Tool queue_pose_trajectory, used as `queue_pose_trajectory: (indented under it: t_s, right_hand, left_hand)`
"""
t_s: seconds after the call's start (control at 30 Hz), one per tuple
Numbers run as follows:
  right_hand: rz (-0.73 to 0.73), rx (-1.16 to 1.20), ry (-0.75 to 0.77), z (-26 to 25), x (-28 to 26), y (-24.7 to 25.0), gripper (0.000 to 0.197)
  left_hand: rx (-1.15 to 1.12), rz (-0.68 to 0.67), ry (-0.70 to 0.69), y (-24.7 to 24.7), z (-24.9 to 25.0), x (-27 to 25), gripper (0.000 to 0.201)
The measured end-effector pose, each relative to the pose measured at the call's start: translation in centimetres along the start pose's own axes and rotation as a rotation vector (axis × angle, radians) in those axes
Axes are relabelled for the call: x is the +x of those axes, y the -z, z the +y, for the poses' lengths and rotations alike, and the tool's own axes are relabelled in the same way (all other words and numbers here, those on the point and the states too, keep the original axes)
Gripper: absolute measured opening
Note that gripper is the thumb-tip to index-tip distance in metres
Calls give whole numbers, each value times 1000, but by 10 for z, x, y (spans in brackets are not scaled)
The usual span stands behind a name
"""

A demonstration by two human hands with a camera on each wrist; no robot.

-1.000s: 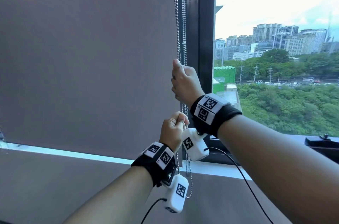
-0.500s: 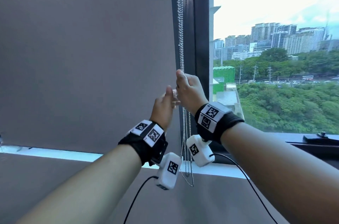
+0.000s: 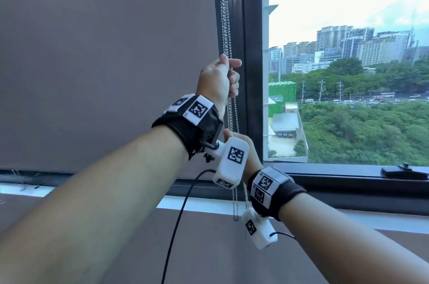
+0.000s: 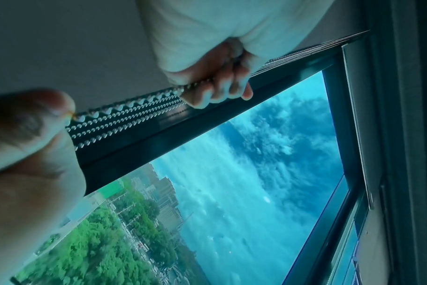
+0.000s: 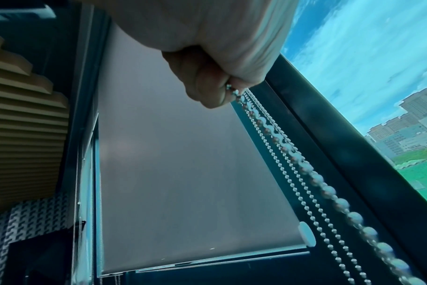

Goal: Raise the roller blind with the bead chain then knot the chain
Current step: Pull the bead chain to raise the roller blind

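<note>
A silver bead chain (image 3: pixel 224 16) hangs in several strands along the right edge of the grey roller blind (image 3: pixel 104 63). My left hand (image 3: pixel 220 79) is raised and grips the chain in a fist; the left wrist view shows its fingers (image 4: pixel 219 83) curled round the beads (image 4: pixel 134 108). My right hand (image 3: pixel 254 158) is lower, mostly hidden behind the left wrist camera. It grips the same chain, shown in the right wrist view as a fist (image 5: pixel 215 77) with beads (image 5: pixel 280 144) trailing out below. The chain's loop end dangles below both hands (image 3: pixel 235 216).
A dark window post (image 3: pixel 251 51) stands just right of the chain. The sill (image 3: pixel 348 176) carries a small black fitting (image 3: pixel 405 171). The blind's bottom rail (image 5: pixel 207 258) sits just above the sill. Black cables (image 3: pixel 181 214) hang from the wrist cameras.
The hands have swapped heights: my left hand climbed from below to the top grip, and my right hand dropped down the chain. A dark strip of frame now shows under the blind.
</note>
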State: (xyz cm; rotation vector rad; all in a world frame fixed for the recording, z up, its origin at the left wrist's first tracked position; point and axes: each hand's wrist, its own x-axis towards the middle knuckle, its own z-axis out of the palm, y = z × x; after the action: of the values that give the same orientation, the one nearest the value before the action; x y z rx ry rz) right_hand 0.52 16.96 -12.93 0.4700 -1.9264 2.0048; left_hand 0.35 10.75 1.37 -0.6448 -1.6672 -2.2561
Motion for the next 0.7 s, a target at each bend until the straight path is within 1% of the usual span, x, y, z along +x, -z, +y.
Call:
queue_pose_trajectory:
  t_s: [0.1,0.17,0.2,0.23,0.27,0.33,0.37,0.4,0.5,0.53,0.63,0.67,0.7]
  right_hand:
    - [-62,24,-92,4,-6,-1,44]
    - [-108,83,-129,6,-9,-1,40]
    - [-133,51,-139,5,-10,-1,35]
    - [-132,-49,-133,4,-11,0,31]
    - [-122,-120,-104,2,-12,0,33]
    - [-106,-143,-29,4,-8,2,51]
    - [-84,-185,-2,4,-6,5,54]
    - [-75,-228,13,2,-5,6,52]
    - [-71,-311,-1,-3,6,13,32]
    - [-79,-328,15,-10,8,14,29]
    - [-75,-372,107,-29,17,18,34]
    - [-63,-373,134,-37,19,18,26]
    - [-56,-371,165,-44,22,19,12]
  left_hand:
    - [90,31,-41,-1,-9,-4,38]
    - [96,37,-51,0,-13,-7,40]
    - [92,36,-50,1,-14,-8,40]
    - [91,35,-49,2,-15,-10,40]
    - [89,33,-51,2,-16,-11,40]
    - [92,38,-56,5,-18,-13,40]
    - [97,41,-56,6,-19,-15,40]
    - [100,45,-55,7,-20,-16,41]
    - [98,58,-45,11,-23,-20,40]
    - [98,63,-41,13,-26,-21,40]
    - [102,67,-31,19,-35,-25,40]
    - [103,70,-33,20,-38,-26,40]
    - [110,75,-40,22,-42,-26,40]
